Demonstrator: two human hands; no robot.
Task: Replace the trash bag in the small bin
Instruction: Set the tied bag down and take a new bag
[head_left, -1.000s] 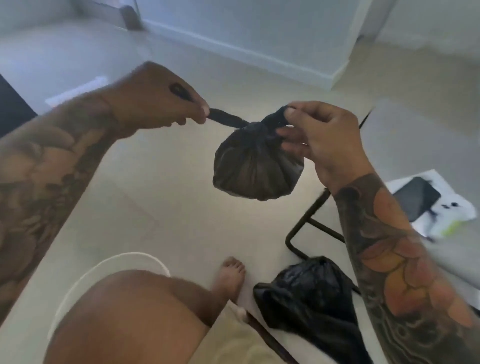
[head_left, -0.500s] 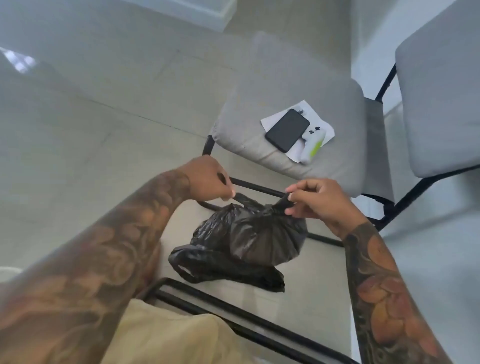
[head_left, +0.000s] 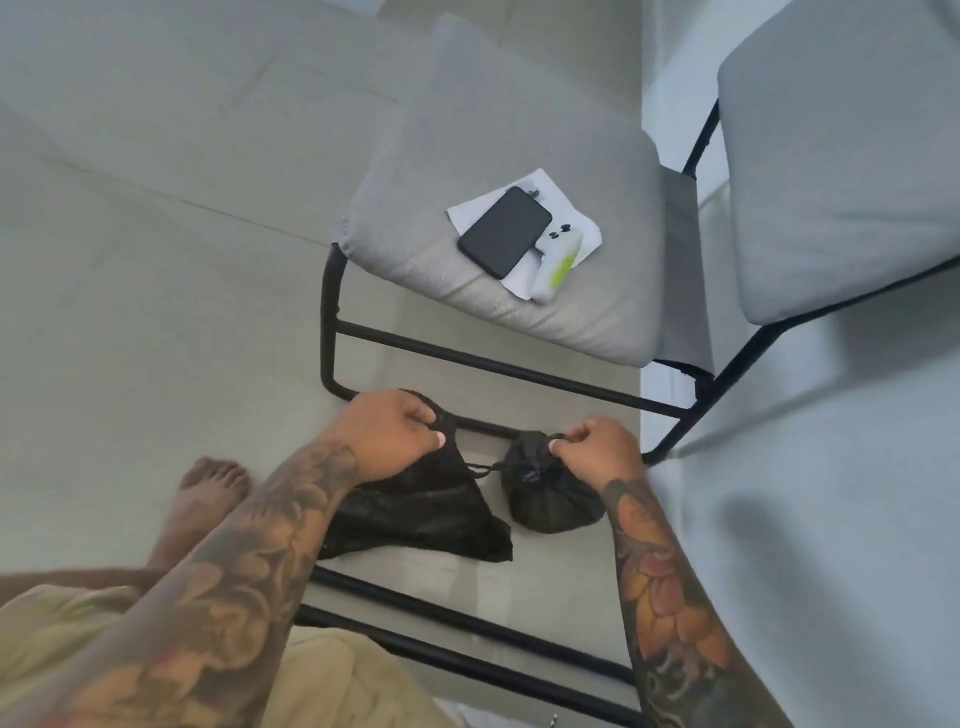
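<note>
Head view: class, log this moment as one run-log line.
left hand: pinches tie strip | right hand: pinches knotted bag top | flat black bag: on floor | bin: unseen

Open floor (head_left: 156, 260) left of the hands; black chair bars (head_left: 493, 364) cross just beyond them and another bar (head_left: 467, 644) runs nearer, boxing the bags (head_left: 431, 519) between; seat (head_left: 519, 156) overhangs ahead.

You're in a home: pale tiled floor (head_left: 156, 312), grey cushioned chair (head_left: 519, 156) on a black metal frame, a phone (head_left: 504, 232) on paper (head_left: 587, 234) upon that chair's seat, your bare foot (head_left: 213, 488) nearby.
</note>
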